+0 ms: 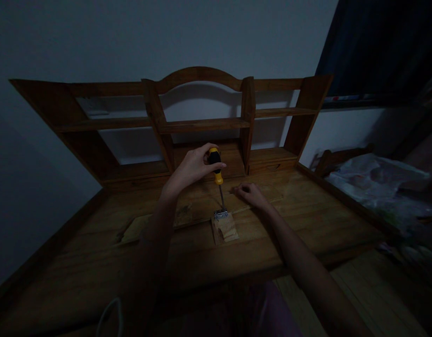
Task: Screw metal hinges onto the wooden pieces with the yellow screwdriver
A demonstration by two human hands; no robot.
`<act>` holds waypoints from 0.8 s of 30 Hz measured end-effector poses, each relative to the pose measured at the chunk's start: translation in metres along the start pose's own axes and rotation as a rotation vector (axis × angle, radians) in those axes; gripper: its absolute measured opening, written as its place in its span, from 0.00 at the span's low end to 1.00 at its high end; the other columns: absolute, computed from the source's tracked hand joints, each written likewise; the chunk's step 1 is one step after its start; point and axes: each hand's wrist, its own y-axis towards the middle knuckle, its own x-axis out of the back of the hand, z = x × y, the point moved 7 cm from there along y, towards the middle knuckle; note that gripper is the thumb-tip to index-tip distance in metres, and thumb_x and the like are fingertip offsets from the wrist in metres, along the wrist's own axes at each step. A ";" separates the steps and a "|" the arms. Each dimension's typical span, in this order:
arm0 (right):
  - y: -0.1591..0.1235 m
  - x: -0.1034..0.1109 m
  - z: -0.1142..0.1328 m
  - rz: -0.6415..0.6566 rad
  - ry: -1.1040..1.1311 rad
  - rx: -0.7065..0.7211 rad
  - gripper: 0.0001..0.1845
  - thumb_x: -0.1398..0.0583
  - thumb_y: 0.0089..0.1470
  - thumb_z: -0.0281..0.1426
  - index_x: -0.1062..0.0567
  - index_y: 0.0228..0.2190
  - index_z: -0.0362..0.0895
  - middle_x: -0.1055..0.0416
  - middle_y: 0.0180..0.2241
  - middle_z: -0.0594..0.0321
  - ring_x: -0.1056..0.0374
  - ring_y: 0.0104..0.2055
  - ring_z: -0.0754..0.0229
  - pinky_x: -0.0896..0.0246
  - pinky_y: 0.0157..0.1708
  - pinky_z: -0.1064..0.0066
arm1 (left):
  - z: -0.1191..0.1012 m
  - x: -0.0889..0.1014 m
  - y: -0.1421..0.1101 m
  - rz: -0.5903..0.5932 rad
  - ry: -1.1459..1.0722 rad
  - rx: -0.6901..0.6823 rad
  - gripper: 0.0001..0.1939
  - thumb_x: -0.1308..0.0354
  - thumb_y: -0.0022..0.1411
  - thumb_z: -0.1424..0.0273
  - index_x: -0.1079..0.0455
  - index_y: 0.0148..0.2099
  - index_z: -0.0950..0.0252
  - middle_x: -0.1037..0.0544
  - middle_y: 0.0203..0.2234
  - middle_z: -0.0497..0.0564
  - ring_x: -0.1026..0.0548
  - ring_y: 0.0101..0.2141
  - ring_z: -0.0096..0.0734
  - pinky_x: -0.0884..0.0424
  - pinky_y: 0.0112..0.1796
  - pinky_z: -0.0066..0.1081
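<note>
We see left hand [193, 164], fingers [216, 166] pinching screwdriver [218, 178] | tip at hinge [221, 214] | right hand [254, 194] curled by board [272, 193], grip unclear

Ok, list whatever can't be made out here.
Head view:
Screwdriver tip: too small and dim, down at the metal fitting.
Part of the long board: hidden behind the left forearm.
What the right hand touches: too dark at the fingertips.
Rest of the pale loop: cut off by the bottom edge.
</note>
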 end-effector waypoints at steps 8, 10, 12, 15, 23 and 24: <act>-0.001 0.003 0.006 0.004 -0.009 0.008 0.17 0.42 0.57 0.40 0.20 0.30 0.41 0.21 0.32 0.59 0.28 0.33 0.58 0.38 0.35 0.70 | -0.003 0.000 0.000 0.015 -0.018 -0.017 0.29 0.36 0.55 0.52 0.31 0.54 0.60 0.25 0.32 0.46 0.29 0.31 0.29 0.34 0.33 0.27; -0.001 0.003 0.006 0.005 -0.009 0.006 0.17 0.42 0.56 0.40 0.20 0.30 0.41 0.21 0.31 0.59 0.28 0.33 0.57 0.38 0.34 0.70 | -0.002 -0.002 0.000 0.035 -0.065 -0.032 0.29 0.36 0.55 0.53 0.31 0.56 0.60 0.24 0.38 0.48 0.26 0.36 0.31 0.32 0.38 0.29; -0.001 0.002 0.006 0.006 -0.006 0.002 0.17 0.42 0.56 0.40 0.20 0.30 0.40 0.22 0.31 0.59 0.28 0.34 0.57 0.39 0.33 0.71 | -0.001 -0.004 0.001 0.062 -0.138 -0.046 0.30 0.35 0.55 0.54 0.33 0.57 0.59 0.24 0.43 0.49 0.26 0.41 0.34 0.30 0.43 0.32; -0.001 0.002 0.004 -0.001 -0.010 -0.005 0.17 0.42 0.56 0.39 0.20 0.30 0.40 0.22 0.30 0.60 0.29 0.32 0.58 0.40 0.32 0.71 | -0.003 -0.007 0.000 0.138 -0.306 -0.080 0.31 0.35 0.57 0.58 0.35 0.60 0.58 0.25 0.47 0.52 0.25 0.46 0.37 0.30 0.48 0.36; -0.001 0.001 0.002 0.006 -0.023 -0.006 0.17 0.43 0.57 0.40 0.21 0.29 0.41 0.23 0.29 0.60 0.30 0.31 0.60 0.42 0.31 0.72 | -0.022 -0.012 -0.008 0.373 -0.656 -0.132 0.33 0.38 0.62 0.62 0.43 0.66 0.61 0.26 0.52 0.61 0.27 0.54 0.43 0.31 0.53 0.42; -0.001 0.001 0.002 0.008 -0.021 -0.007 0.17 0.43 0.57 0.40 0.21 0.29 0.41 0.23 0.29 0.60 0.30 0.31 0.60 0.42 0.31 0.72 | -0.021 -0.013 -0.008 0.372 -0.661 -0.136 0.33 0.38 0.62 0.62 0.43 0.66 0.61 0.26 0.52 0.61 0.27 0.53 0.43 0.31 0.53 0.43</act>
